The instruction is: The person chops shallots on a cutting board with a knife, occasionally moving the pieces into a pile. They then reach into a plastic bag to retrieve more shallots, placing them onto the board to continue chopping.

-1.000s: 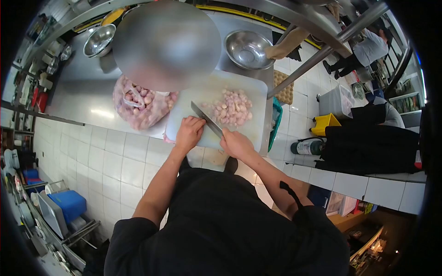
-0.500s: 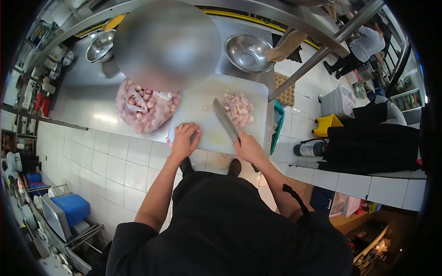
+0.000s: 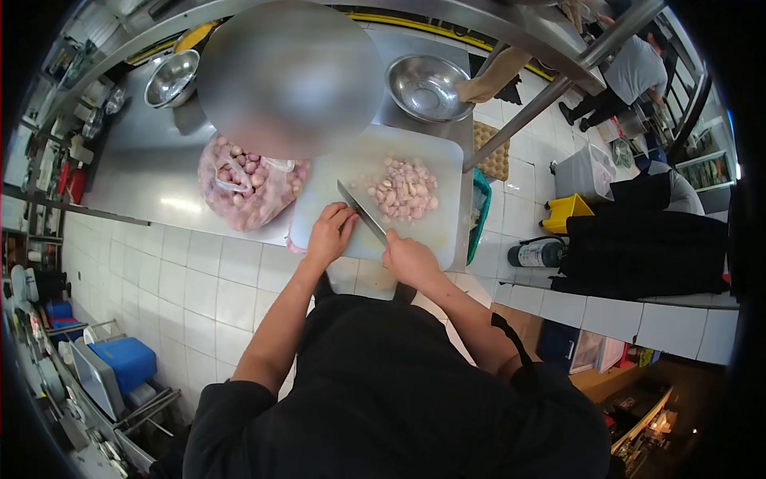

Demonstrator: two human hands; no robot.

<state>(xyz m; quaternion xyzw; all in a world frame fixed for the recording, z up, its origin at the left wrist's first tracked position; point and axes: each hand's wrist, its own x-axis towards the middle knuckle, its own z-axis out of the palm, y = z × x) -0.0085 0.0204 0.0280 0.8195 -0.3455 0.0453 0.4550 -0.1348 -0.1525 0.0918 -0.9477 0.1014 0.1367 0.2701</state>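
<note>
On the white cutting board, my right hand grips the handle of a large kitchen knife, its blade slanting up and left. My left hand is closed with curled fingers right beside the blade, on a shallot that the fingers hide almost entirely. A pile of peeled shallots lies on the board to the right of the blade. Left of the board stands an open plastic bag of unpeeled shallots.
A steel bowl stands behind the board, and another bowl is at the far left of the steel counter. A slanted metal post rises at the right. Beyond it a person stands. A grey blur covers the back middle.
My right hand has brought the knife left, away from the pile and up to my left hand. My left hand has shifted slightly, its fingers now beside the blade.
</note>
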